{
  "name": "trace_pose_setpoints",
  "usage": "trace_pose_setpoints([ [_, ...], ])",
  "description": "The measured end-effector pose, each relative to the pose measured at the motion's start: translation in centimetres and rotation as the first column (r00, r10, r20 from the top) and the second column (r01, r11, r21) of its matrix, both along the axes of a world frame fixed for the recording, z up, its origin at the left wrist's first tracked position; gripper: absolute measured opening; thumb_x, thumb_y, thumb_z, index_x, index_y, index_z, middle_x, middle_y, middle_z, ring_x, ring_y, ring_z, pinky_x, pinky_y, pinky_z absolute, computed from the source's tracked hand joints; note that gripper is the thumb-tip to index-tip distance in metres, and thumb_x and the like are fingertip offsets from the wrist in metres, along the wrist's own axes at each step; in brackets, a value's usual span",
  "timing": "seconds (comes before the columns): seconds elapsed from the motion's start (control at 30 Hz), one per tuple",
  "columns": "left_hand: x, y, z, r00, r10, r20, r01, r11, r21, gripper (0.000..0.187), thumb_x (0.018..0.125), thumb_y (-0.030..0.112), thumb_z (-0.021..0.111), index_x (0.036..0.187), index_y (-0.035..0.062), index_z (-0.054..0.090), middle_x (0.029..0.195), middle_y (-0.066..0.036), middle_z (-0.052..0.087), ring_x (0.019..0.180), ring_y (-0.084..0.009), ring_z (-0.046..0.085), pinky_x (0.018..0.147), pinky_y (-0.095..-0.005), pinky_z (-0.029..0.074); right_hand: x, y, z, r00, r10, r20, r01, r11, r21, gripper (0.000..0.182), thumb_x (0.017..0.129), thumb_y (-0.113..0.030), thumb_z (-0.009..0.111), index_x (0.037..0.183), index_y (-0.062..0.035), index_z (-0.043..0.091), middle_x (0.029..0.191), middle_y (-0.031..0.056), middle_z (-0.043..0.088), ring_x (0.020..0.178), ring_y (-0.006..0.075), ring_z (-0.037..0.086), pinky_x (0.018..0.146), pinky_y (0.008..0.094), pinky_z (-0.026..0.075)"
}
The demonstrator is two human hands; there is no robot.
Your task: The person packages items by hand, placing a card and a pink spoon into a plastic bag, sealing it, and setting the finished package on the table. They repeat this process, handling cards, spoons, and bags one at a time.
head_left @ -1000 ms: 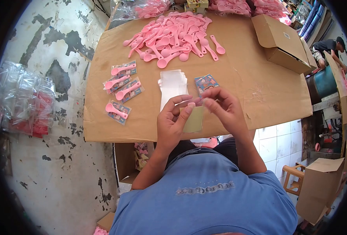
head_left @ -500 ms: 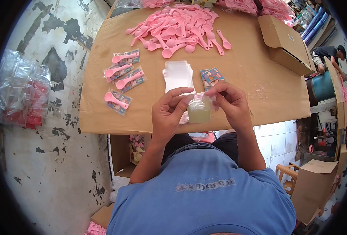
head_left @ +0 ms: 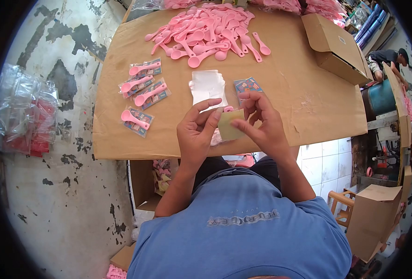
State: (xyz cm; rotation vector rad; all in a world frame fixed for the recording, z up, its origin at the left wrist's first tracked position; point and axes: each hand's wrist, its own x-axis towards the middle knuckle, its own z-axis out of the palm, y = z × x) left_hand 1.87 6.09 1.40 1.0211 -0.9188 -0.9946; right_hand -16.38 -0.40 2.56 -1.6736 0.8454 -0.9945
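Between my hands, over the table's front edge, is a small packet (head_left: 231, 124) with a pale yellow-green face and a bit of pink at its top. My left hand (head_left: 200, 130) pinches its left edge with thumb and fingers. The thumb of my right hand (head_left: 264, 124) presses on its right side, the fingers curled behind. Just beyond lie a stack of clear plastic bags (head_left: 207, 88) and some blue printed cards (head_left: 247, 86), partly hidden by my right hand. On the left lie several pink spoons on cards in clear bags (head_left: 135, 119).
A big heap of pink spoons (head_left: 206, 30) covers the table's (head_left: 168, 139) far side. An open cardboard box (head_left: 333, 46) stands at the back right. Another person (head_left: 387, 60) bends down at the far right. Plastic bags (head_left: 24, 111) hang at the left.
The packet has turned in my hands, its face now flatter and more opaque. My right thumb has moved left onto it. The view has shifted slightly.
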Motion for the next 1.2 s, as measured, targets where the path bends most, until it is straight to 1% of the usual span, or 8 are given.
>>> trace_pose_setpoints([
  [0.27,0.3,-0.6,0.2,0.999,0.041,0.001,-0.041,0.999,-0.003,0.03,0.103,0.004,0.064,0.131,-0.0057,0.061,0.106,-0.02,0.077,0.098,-0.0171,0.074,0.087,-0.0302,0.06,-2.2,-2.4,0.0,0.95,-0.303,0.078,0.302,0.953,0.022,0.022,0.103,-0.001,0.056,0.123,-0.0022,0.067,0.095,0.0064,0.072,0.078,0.0098,0.065,0.068,0.0241,0.05],
  [0.47,0.1,-1.0,0.1,1.0,-0.001,0.009,0.001,1.0,0.0,0.031,0.103,0.004,0.064,0.132,-0.0056,0.06,0.108,-0.021,0.077,0.098,-0.0173,0.074,0.086,-0.0304,0.06,-4.2,-3.0,-2.2,0.99,-0.091,-0.104,0.053,0.945,-0.322,0.033,0.095,0.002,0.062,0.127,-0.0046,0.067,0.111,0.0103,0.071,0.094,0.014,0.065,0.074,0.0272,0.051],
  [0.67,-0.8,-1.5,0.5,0.998,-0.063,-0.019,0.064,0.998,0.019,0.03,0.103,0.004,0.063,0.131,-0.0068,0.06,0.107,-0.021,0.077,0.098,-0.0181,0.074,0.087,-0.031,0.061,-1.7,-1.6,0.6,0.993,-0.045,0.106,0.053,0.995,-0.082,0.02,0.094,-0.004,0.072,0.114,-0.0008,0.072,0.116,0.0111,0.072,0.096,0.0146,0.065,0.077,0.0275,0.052],
  [0.87,-0.1,-1.3,0.3,0.999,-0.043,-0.015,0.043,0.999,-0.013,0.031,0.104,0.004,0.064,0.133,-0.0066,0.06,0.112,-0.021,0.076,0.106,-0.0165,0.072,0.092,-0.0267,0.057,-4.0,-4.0,-1.8,0.973,-0.096,0.208,0.071,0.99,0.123,0.031,0.098,-0.004,0.067,0.129,-0.0028,0.068,0.113,0.0092,0.074,0.097,0.014,0.068,0.081,0.031,0.054],
  [1.03,0.0,-1.1,0.4,0.999,-0.044,-0.027,0.043,0.999,-0.006,0.031,0.104,0.004,0.064,0.133,-0.0065,0.06,0.112,-0.021,0.076,0.106,-0.0165,0.072,0.092,-0.027,0.057,-3.6,-4.3,0.3,0.872,-0.457,-0.177,0.248,0.723,-0.644,0.028,0.102,-0.007,0.064,0.13,-0.002,0.068,0.103,0.0067,0.076,0.092,0.0135,0.069,0.083,0.0316,0.054],
  [1.1,-0.2,-1.2,0.3,0.998,-0.056,-0.037,0.056,0.998,-0.009,0.031,0.104,0.004,0.064,0.133,-0.0064,0.06,0.112,-0.021,0.076,0.105,-0.016,0.072,0.091,-0.0269,0.057,-3.4,-3.9,0.3,0.937,-0.332,-0.109,0.242,0.841,-0.485,0.028,0.102,-0.007,0.065,0.129,-0.0025,0.068,0.104,0.0055,0.076,0.092,0.013,0.068,0.082,0.0309,0.053],
  [1.17,-0.3,-1.2,0.1,0.997,-0.067,-0.05,0.067,0.998,-0.002,0.032,0.103,0.004,0.064,0.133,-0.0062,0.06,0.112,-0.02,0.077,0.104,-0.0153,0.072,0.091,-0.0266,0.057,-2.5,-2.5,0.3,0.981,-0.116,0.157,0.118,0.993,0.0,0.028,0.101,-0.007,0.066,0.128,-0.0038,0.069,0.106,0.0043,0.075,0.093,0.0123,0.066,0.081,0.0296,0.051],
  [1.2,-0.3,-1.3,0.0,0.997,-0.064,-0.038,0.064,0.998,-0.004,0.032,0.103,0.004,0.064,0.133,-0.0063,0.06,0.111,-0.021,0.076,0.103,-0.0166,0.073,0.09,-0.0282,0.058,-2.2,-2.5,0.2,0.99,-0.06,0.125,0.062,0.998,-0.019,0.027,0.101,-0.008,0.066,0.127,-0.0032,0.069,0.105,0.0041,0.075,0.092,0.0114,0.066,0.081,0.0283,0.051],
])
